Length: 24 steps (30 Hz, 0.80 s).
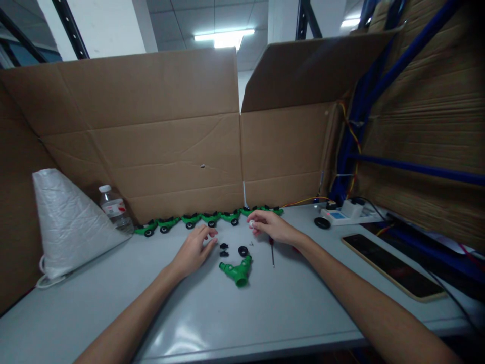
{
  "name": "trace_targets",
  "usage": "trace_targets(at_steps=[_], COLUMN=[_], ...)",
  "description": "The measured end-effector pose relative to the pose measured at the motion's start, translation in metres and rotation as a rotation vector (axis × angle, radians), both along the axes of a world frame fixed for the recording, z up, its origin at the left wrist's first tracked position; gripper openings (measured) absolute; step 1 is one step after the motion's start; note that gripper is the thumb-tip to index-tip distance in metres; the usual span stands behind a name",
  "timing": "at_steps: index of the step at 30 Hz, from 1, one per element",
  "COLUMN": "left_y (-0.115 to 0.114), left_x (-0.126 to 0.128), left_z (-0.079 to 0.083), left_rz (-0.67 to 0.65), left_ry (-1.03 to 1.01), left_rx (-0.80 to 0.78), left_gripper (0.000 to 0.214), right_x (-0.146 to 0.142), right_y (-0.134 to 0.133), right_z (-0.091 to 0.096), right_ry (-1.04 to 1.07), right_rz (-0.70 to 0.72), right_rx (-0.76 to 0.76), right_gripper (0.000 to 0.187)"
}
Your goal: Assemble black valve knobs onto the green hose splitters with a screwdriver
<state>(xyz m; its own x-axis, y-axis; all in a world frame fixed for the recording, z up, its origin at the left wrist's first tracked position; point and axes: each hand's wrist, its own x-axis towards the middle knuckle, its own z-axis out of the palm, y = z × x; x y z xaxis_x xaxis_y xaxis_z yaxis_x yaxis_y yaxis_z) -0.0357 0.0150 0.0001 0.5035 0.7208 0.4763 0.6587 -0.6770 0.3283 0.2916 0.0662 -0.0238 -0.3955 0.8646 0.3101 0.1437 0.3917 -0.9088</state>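
Note:
My left hand [195,247] rests on the grey table [113,303] with fingers loosely curled, its tips pinched together near some small black parts [223,249]. My right hand [267,225] pinches a small white part [251,223] between thumb and fingers. Between the hands lie a black wheel [243,251] and a green plastic toy body [238,270]. A screwdriver [272,253] lies just under my right wrist.
A row of several finished green toy cars [189,221] lines the cardboard wall [151,151]. A white bag [68,222] and a water bottle [112,207] stand at left. A power strip [346,213], a black ring [322,222] and a phone [394,265] lie at right.

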Motion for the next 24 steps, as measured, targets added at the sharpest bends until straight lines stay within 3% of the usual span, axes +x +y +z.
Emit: trace_targets(at_steps=[10,17,24], left_y=[0.001,0.002,0.002], left_x=[0.001,0.0,0.0], left_z=[0.003,-0.001,-0.002], left_rz=[0.009,0.018,0.002], left_ry=[0.014,0.017,0.034], left_rx=[0.013,0.0,-0.009], left_gripper=[0.024,0.025,0.025], right_x=[0.013,0.01,0.008], right_y=[0.004,0.003,0.002], right_z=[-0.002,-0.001,0.0], right_ry=[0.19,0.214,0.215], right_rz=[-0.03,-0.033,-0.011], right_rx=[-0.264,-0.246,-0.23], right_gripper=[0.032,0.03,0.041])
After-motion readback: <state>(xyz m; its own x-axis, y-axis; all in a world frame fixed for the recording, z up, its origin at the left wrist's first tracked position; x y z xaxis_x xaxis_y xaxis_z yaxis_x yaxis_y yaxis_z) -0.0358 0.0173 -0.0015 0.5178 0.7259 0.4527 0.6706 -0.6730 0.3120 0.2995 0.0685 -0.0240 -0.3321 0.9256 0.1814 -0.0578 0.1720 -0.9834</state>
